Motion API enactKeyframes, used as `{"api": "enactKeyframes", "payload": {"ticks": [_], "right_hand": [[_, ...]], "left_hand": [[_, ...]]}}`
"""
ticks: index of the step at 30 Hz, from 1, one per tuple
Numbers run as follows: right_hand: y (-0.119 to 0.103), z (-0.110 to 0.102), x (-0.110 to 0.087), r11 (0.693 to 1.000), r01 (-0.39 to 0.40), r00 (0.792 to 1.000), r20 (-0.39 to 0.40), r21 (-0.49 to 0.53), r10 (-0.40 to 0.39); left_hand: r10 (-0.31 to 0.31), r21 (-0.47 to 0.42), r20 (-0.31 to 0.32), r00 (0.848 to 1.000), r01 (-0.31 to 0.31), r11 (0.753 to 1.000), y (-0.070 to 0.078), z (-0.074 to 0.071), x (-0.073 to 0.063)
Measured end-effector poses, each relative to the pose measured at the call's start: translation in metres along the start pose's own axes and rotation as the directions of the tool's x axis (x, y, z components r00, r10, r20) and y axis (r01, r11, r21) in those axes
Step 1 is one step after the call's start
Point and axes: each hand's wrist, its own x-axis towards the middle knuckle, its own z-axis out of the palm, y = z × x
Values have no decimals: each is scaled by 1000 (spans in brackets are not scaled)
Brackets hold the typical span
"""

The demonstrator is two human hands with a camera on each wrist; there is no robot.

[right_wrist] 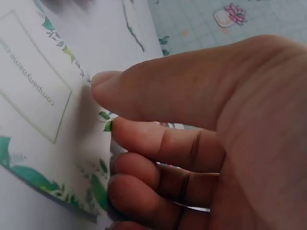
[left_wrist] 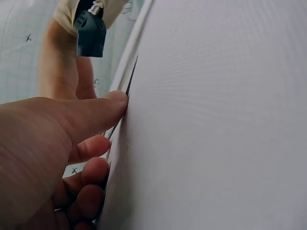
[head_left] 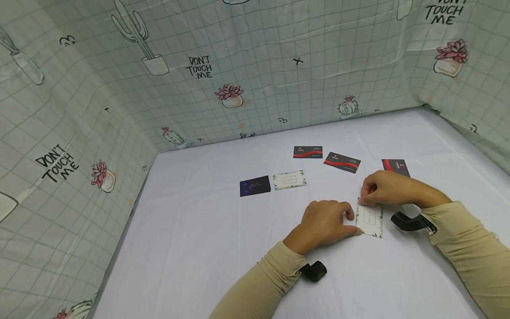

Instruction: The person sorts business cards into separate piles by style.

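Note:
A white business card (head_left: 369, 219) with a leafy green border lies at the right, with a hand at either end of its left side. My left hand (head_left: 324, 223) holds its near left corner, thumb and forefinger at the edge; in the left wrist view the card's edge shows as a thin dark line by the thumb (left_wrist: 115, 103). The far left corner is pinched by my right hand (head_left: 388, 188). In the right wrist view its thumb (right_wrist: 108, 91) rests at the card's leafy edge, the other fingers curled beneath.
Beyond my right hand lies a black-and-red card (head_left: 396, 166), partly hidden. Two more such cards, one straight (head_left: 308, 152) and one tilted (head_left: 342, 162), lie farther back. A dark blue card (head_left: 255, 186) sits beside another leafy card (head_left: 289, 180). Patterned cloth walls (head_left: 255, 79) surround the white table (head_left: 191, 230).

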Motion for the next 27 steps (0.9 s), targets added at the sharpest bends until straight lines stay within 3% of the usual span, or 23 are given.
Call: {"api": "enactKeyframes", "payload": {"ticks": [9,18,27], "right_hand": [[2,2,3,992,20,999,-48,124,-14],[5,3,3,989,11,996,-86,145,2],[3,1,1,979,5,992,-121,204,21]], "left_hand": [[-7,-81,-12,1000,6,997,-6,3,-1],[22,-130,-50,998,-28,991,-11,2,-2],[3,-237,-58,998,-16,971,-16,0,-3]]}}
